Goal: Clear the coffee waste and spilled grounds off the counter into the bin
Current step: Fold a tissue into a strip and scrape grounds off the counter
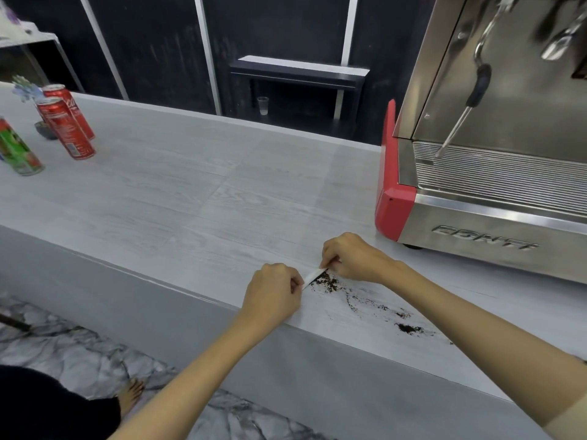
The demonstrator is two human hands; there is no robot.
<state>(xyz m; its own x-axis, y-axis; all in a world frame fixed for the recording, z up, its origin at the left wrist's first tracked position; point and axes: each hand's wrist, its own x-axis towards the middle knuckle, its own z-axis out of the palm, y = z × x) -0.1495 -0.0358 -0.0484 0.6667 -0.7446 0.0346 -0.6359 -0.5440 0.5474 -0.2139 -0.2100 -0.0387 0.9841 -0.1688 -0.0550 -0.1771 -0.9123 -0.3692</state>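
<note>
L hand and R hand, fingers curled, each pinch one end of a small white paper strip set on edge on the pale grey wood-grain counter. Dark spilled coffee grounds touch strip at 4 o'clock, trailing toward counter's near edge. Red-and-steel espresso machine at 2 o'clock.

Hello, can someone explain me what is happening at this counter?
A person is cleaning spilled coffee grounds off the grey counter, beside the espresso machine. The left hand and right hand each pinch one end of a small white strip, its edge set against the largest heap. More grounds lie scattered toward the counter's near edge. No bin is in view.
</note>
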